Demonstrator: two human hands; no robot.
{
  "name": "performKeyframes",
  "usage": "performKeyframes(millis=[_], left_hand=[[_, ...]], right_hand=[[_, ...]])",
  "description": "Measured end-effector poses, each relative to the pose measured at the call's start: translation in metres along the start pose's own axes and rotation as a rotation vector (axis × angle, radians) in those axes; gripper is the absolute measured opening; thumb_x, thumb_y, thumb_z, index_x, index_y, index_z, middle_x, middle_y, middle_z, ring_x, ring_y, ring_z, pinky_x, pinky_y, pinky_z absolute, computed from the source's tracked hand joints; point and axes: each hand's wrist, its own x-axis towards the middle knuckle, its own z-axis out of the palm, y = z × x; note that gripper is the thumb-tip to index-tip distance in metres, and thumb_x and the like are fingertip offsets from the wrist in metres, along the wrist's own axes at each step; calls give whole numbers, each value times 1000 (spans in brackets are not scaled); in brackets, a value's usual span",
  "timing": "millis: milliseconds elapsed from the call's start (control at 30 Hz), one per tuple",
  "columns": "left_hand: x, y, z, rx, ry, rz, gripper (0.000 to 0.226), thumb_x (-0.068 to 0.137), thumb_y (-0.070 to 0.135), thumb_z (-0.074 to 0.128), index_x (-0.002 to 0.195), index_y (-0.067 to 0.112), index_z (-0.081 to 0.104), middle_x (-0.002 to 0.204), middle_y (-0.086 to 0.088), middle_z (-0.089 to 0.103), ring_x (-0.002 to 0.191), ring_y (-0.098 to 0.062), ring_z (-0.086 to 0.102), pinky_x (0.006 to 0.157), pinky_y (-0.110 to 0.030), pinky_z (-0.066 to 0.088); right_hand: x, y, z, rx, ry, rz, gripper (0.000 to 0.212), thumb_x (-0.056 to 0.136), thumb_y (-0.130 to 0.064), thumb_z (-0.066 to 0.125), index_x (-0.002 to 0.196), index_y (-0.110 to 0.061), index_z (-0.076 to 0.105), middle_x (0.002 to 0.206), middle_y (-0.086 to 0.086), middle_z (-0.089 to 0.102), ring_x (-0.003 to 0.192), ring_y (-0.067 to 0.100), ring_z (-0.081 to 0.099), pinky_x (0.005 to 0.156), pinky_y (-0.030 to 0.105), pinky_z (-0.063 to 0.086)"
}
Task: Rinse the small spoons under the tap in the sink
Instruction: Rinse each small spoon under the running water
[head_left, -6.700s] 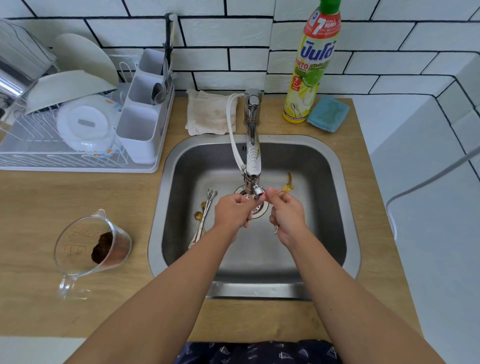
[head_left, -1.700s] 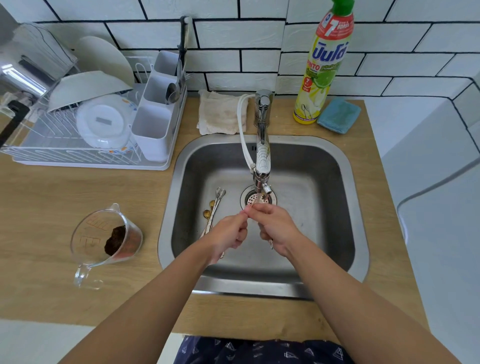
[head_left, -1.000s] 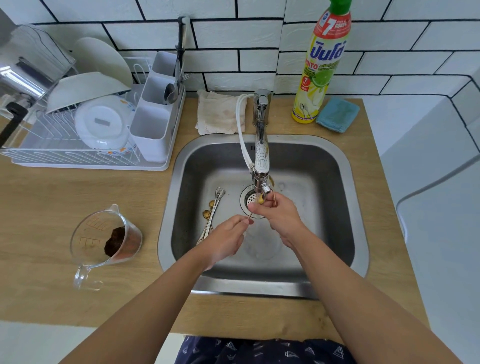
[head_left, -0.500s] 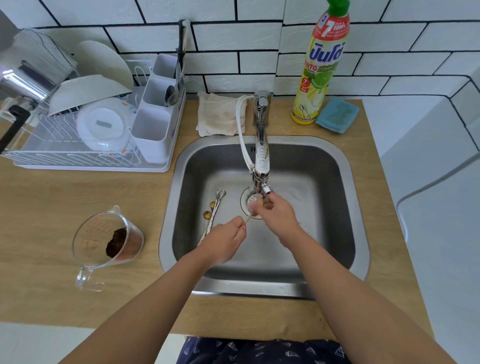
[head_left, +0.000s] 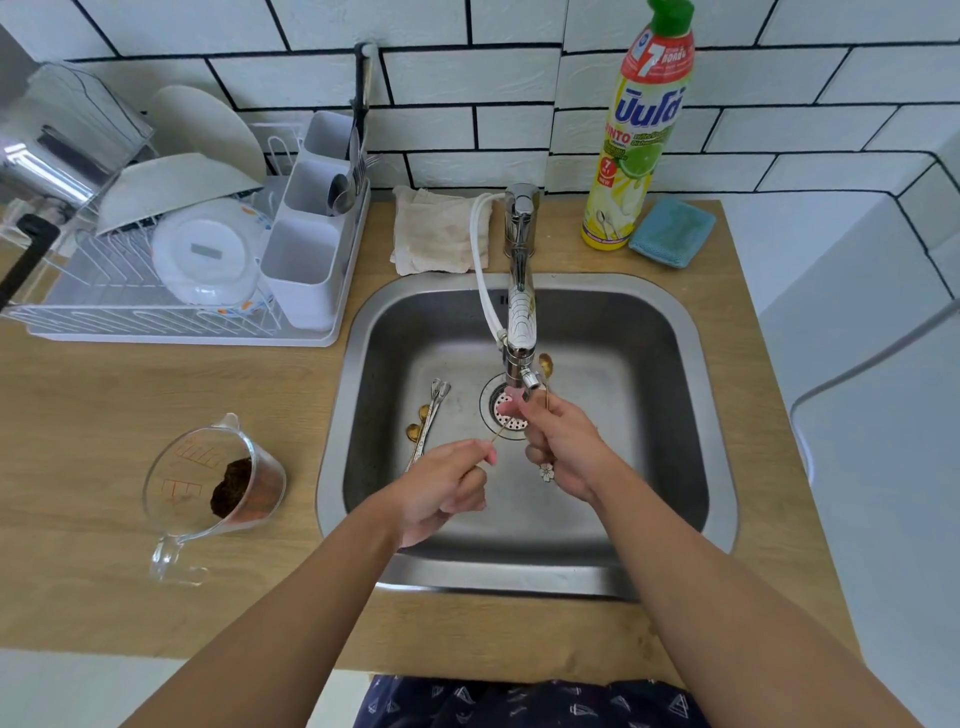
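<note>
Both hands are over the steel sink (head_left: 332, 467), just below the tap (head_left: 520, 306). My left hand (head_left: 447, 486) pinches the thin handle of a small gold spoon (head_left: 500, 430), which slants up toward the nozzle. My right hand's fingertips touch that spoon's far end over the drain (head_left: 506, 415). My right hand (head_left: 563, 447) also grips a second gold spoon (head_left: 545, 366), held upright with its bowl beside the nozzle and a flower-shaped end below the palm. More small spoons (head_left: 427, 421), gold and silver, lie on the sink floor to the left.
A glass measuring jug (head_left: 213, 483) with brown residue stands on the wooden counter at left. A dish rack (head_left: 171, 332) with plates and a cutlery holder is at the back left. Behind the sink are a folded cloth (head_left: 439, 234), a dish-soap bottle (head_left: 636, 130) and a blue sponge (head_left: 672, 234).
Over the last second my left hand has drawn back a little, pinching the slanted spoon's handle. My right hand has stayed at the nozzle, and its upright spoon's bowl now shows beside it.
</note>
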Motion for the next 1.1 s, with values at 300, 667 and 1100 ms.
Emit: performKeyframes(millis=[300,667,1100], left_hand=[[4,6,2,351,-7,34,25,107,17,34,102,5,55,59,-5,58,40,-13,41,102,-54,50],[8,-5,-7,372,16,120,26,109,18,34,99,3,52,60,-9,62,43,-18,44,106,-39,50],[0,-1,-9,-148,-50,31,26,108,26,42,97,5,55,56,-8,49,31,-10,34,94,-38,55]], right_hand=[[1,12,7,-323,184,-110,29,103,-39,56,87,-20,72,86,0,80,40,5,37,40,20,32],[2,10,12,-354,192,-172,28,101,-41,59,87,-24,76,76,-3,76,46,-2,52,47,16,38],[-4,3,12,27,7,-51,20,105,-25,57,98,-18,74,96,3,78,41,4,23,39,18,23]])
